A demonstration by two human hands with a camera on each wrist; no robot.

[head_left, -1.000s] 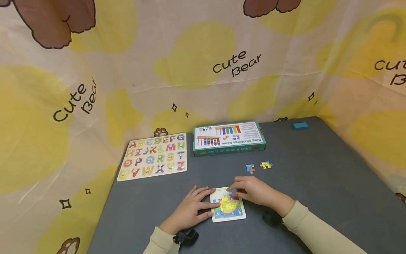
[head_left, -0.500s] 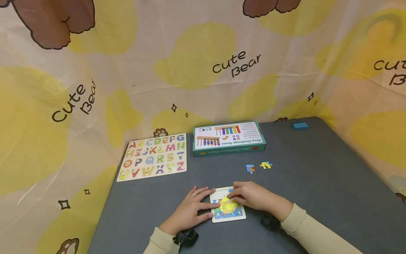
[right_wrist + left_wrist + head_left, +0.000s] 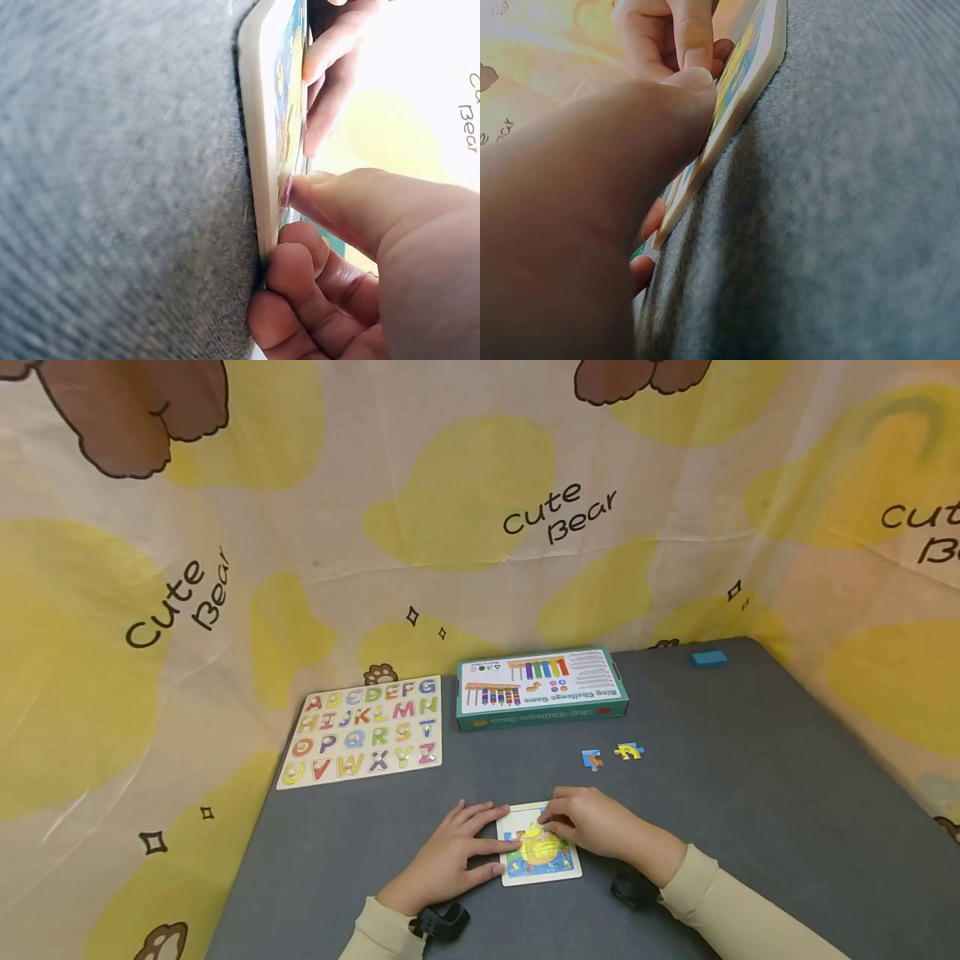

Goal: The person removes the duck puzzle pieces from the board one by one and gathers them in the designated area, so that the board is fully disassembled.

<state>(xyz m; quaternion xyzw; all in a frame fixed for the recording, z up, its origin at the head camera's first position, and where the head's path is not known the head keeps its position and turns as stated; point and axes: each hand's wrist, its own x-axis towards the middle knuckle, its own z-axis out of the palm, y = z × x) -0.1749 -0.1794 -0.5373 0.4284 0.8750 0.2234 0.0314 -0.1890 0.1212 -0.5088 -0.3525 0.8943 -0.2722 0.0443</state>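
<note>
A small jigsaw puzzle [image 3: 551, 862] in a pale wooden tray lies on the table, showing a yellow figure on blue. My left hand [image 3: 457, 852] rests with spread fingers along its left side, the index finger reaching onto the picture. Over the upper right part, my right hand [image 3: 596, 821] pinches a puzzle piece against the board, the piece mostly hidden by the fingers. In the right wrist view, the thumb [image 3: 322, 187] is at a pinkish patch of the picture and the other fingers curl by the tray's edge. Bare tray shows at the upper left.
Two loose puzzle pieces, one blue and orange [image 3: 592, 759] and one yellow [image 3: 628, 751], lie beyond the right hand. Farther back are an alphabet board [image 3: 360, 731], a green game box [image 3: 542, 689] and a blue block [image 3: 708, 658]. A printed cloth backs the table.
My right hand has drawn slightly down and toward the puzzle's middle, its fingers curling closer together. The left hand and the loose pieces have stayed put.
</note>
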